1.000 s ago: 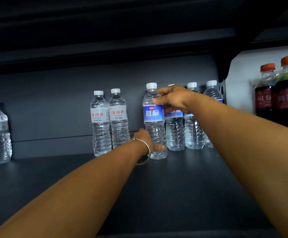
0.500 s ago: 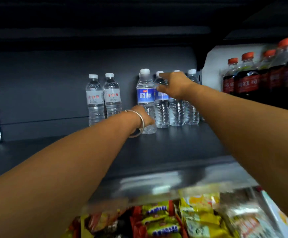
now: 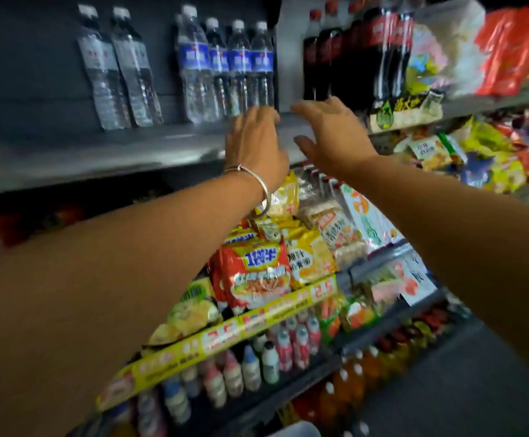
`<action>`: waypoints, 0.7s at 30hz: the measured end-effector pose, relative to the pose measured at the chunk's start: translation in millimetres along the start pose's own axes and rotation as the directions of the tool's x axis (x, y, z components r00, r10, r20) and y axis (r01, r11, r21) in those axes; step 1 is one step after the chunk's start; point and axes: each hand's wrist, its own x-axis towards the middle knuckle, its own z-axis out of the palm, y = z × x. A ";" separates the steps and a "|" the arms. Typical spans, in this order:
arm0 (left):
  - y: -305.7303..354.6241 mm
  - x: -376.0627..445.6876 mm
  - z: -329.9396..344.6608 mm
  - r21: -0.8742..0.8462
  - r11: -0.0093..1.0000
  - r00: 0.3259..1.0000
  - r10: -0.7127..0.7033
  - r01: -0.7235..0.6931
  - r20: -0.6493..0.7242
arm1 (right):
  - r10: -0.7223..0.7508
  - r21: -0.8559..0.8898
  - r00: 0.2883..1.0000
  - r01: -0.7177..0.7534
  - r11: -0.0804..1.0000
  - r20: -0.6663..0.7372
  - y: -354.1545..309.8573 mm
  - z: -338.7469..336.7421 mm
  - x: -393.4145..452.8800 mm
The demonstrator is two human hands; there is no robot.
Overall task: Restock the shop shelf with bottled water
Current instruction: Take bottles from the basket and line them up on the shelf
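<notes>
Both hands are empty, fingers spread and relaxed, held in front of the grey metal shelf (image 3: 105, 152). The left hand (image 3: 255, 146), with a thin silver bangle (image 3: 258, 187) on its wrist, overlaps the shelf's front edge. The right hand (image 3: 329, 134) is just beside it, palm facing down. Four clear ribbed plastic water bottles with blue labels (image 3: 225, 63) stand upright at the back of the shelf, touching in a row. Two clear water bottles with white labels (image 3: 119, 70) stand to their left, apart. Dark cola bottles with red labels (image 3: 351, 48) stand to the right. Crinkled glossy snack packets (image 3: 257, 272) fill the tier below.
</notes>
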 end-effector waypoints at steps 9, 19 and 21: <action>-46.5 -175.3 124.9 -0.030 0.996 0.915 -0.060 0.078 0.398 | 0.065 0.063 0.922 -0.096 0.993 0.382 -4.3 115.2 -209.8; -149.6 -403.0 294.0 -0.027 0.950 0.618 -0.182 0.312 0.765 | 0.060 0.123 0.425 -0.392 0.912 0.903 -44.0 316.9 -474.9; -168.1 -446.1 321.7 -0.001 0.944 0.557 -0.195 0.331 0.808 | 0.013 0.106 0.286 -0.396 0.912 0.958 -53.2 349.6 -523.6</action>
